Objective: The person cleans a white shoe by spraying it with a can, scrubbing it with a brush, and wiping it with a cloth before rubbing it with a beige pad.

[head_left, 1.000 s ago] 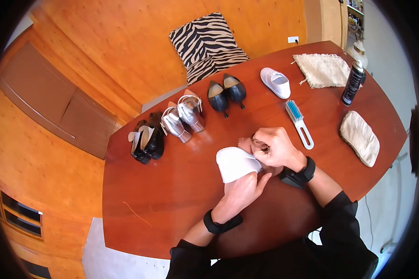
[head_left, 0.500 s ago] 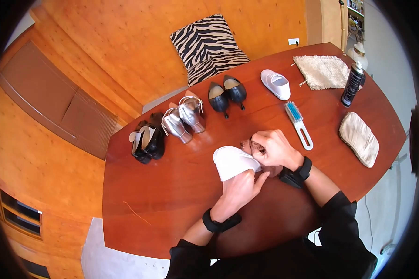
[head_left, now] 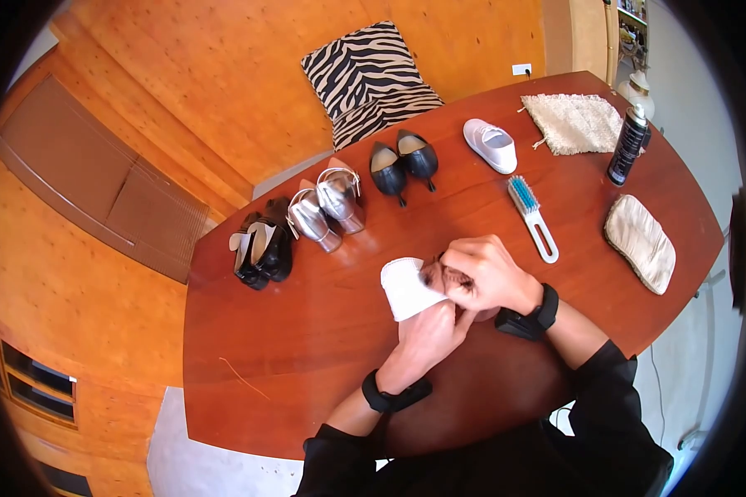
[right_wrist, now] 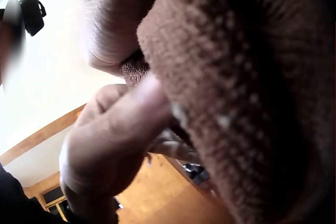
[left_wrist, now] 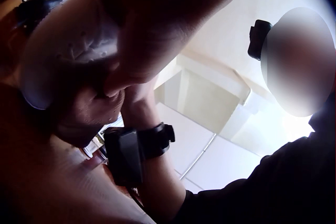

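Over the near part of the table, my left hand grips a white lace-up shoe; its eyelets show in the left wrist view. My right hand holds a bunched brown cloth against the shoe's upper, and the fingers curl into its folds. The cloth's fuzzy weave fills much of the right wrist view. Much of the shoe's near end is hidden behind both hands. A matching white shoe stands at the far side of the table.
A brush with blue bristles lies beyond my right hand. Farther right are a beige pad, a black spray can and a cream cloth pouch. Along the far left edge stand black heels, silver heels and black shoes.
My right hand and the brown cloth have shifted left, farther over the white shoe. The shoe has moved slightly left and tilted in my left hand.
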Demonstrator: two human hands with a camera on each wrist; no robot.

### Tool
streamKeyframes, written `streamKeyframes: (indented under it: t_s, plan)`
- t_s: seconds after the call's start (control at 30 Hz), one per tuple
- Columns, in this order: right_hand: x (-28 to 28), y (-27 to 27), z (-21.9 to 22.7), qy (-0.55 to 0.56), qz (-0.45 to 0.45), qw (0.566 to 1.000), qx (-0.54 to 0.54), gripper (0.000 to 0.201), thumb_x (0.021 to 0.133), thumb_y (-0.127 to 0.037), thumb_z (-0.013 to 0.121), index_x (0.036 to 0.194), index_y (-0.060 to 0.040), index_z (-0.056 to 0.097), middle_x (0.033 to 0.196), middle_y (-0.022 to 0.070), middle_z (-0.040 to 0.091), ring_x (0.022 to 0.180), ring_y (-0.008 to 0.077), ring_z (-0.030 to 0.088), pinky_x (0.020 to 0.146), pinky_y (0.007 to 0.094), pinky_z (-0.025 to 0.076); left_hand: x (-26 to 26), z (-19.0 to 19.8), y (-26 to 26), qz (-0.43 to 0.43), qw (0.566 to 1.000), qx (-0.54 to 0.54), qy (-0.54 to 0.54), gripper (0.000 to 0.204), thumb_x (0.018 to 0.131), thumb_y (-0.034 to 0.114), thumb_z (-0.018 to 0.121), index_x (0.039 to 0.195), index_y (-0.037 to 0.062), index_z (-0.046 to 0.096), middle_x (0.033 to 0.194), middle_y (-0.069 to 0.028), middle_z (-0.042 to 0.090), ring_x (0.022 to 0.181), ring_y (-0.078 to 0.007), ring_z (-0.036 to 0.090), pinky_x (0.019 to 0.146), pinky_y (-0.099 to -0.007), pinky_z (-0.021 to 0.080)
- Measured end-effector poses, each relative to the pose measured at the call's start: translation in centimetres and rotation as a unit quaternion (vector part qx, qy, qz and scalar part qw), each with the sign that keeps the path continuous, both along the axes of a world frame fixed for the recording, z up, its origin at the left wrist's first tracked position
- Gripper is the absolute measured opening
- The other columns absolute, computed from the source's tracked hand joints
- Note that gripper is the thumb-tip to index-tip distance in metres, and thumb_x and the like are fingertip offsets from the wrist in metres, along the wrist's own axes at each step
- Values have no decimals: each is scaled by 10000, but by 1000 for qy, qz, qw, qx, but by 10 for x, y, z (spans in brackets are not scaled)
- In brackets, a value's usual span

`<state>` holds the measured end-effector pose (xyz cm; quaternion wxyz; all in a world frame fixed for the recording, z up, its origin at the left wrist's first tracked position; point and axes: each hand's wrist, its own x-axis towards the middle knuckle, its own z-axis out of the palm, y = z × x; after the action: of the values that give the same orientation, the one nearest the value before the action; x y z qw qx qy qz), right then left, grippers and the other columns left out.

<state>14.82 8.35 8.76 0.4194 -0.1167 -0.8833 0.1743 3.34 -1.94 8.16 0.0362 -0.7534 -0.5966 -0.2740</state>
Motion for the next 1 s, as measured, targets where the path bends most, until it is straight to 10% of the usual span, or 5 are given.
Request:
streamKeyframes:
  t_s: [0.17, 0.5, 0.63, 1.0]
  plan:
    - [-2, 28, -29, -51, -72, 996, -20, 128, 650, -110, 587, 652, -30, 487, 593, 113, 517, 542, 329, 532, 461, 390, 411, -7, -9, 2, 9, 999, -8, -35, 369, 790, 286, 655, 635, -46, 606, 562, -161, 557, 497, -304, 544, 481, -395, 432]
    - [5, 3, 15, 75, -20, 997, -21, 137, 625, -111, 617, 669, -34, 513, 587, 85, 504, 510, 285, 514, 445, 370, 417, -1, 1, 2, -5, 1000, 21, 12, 351, 788, 279, 654, 653, -42, 606, 584, -163, 557, 529, -301, 552, 520, -400, 440]
    - [-1, 1, 4, 62, 13, 998, 12, 147, 600, -113, 606, 678, -38, 507, 569, 86, 472, 524, 293, 512, 443, 388, 410, 1, 2, 0, -3, 1000, 14, 10, 344, 685, 205, 731, 866, -64, 616, 906, -184, 596, 841, -355, 555, 698, -447, 433]
    - [2, 27, -18, -59, -80, 994, -51, 126, 648, -149, 578, 665, -37, 523, 642, 124, 576, 560, 340, 568, 498, 411, 460, -5, -11, 3, -3, 1000, 22, -19, 397, 800, 298, 644, 606, -45, 600, 529, -168, 544, 461, -313, 529, 471, -413, 429]
